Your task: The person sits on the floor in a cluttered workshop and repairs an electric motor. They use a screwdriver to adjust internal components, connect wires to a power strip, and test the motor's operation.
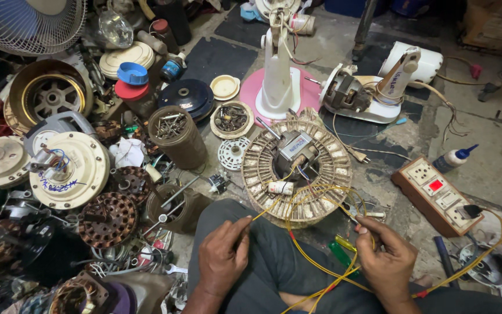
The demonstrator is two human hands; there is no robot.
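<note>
A round, dirty fan motor housing (pixel 321 174) with a metal motor block (pixel 296 148) in its middle lies on the floor in front of my knees. Yellow wires (pixel 306 256) loop from it toward both hands. My left hand (pixel 223 256) pinches the end of one yellow wire near the housing's lower left rim. My right hand (pixel 386 259) holds a thin probe-like wire tip at the housing's lower right, with a green-handled screwdriver (pixel 339 253) lying just beside it.
A brown switchboard with sockets (pixel 437 195) sits at right, a plug in it. Behind stand a pink-based fan stand (pixel 277 87) and a white fan motor (pixel 355 96). Motor parts, a tin of screws (pixel 176 135) and a fan grille (pixel 27 23) crowd the left.
</note>
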